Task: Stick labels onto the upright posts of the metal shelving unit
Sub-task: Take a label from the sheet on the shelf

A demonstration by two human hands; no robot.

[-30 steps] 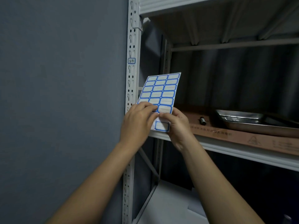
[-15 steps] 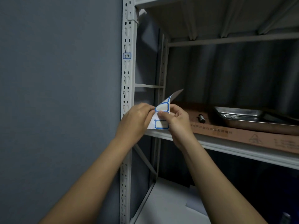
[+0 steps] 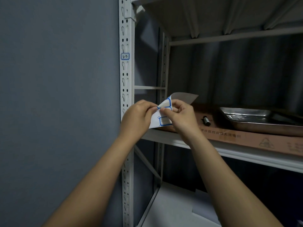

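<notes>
The label sheet [image 3: 161,116] is held in front of the shelf edge, just right of the front upright post [image 3: 126,82], and is folded back on itself, which likely lifts a label's edge for peeling. The left hand [image 3: 136,118] pinches the sheet's left edge with curled fingers [image 3: 151,106]. The right hand [image 3: 182,115] pinches the fold, its thumb on the blue-bordered label [image 3: 164,104]. One written label [image 3: 125,56] already sits higher on the post.
</notes>
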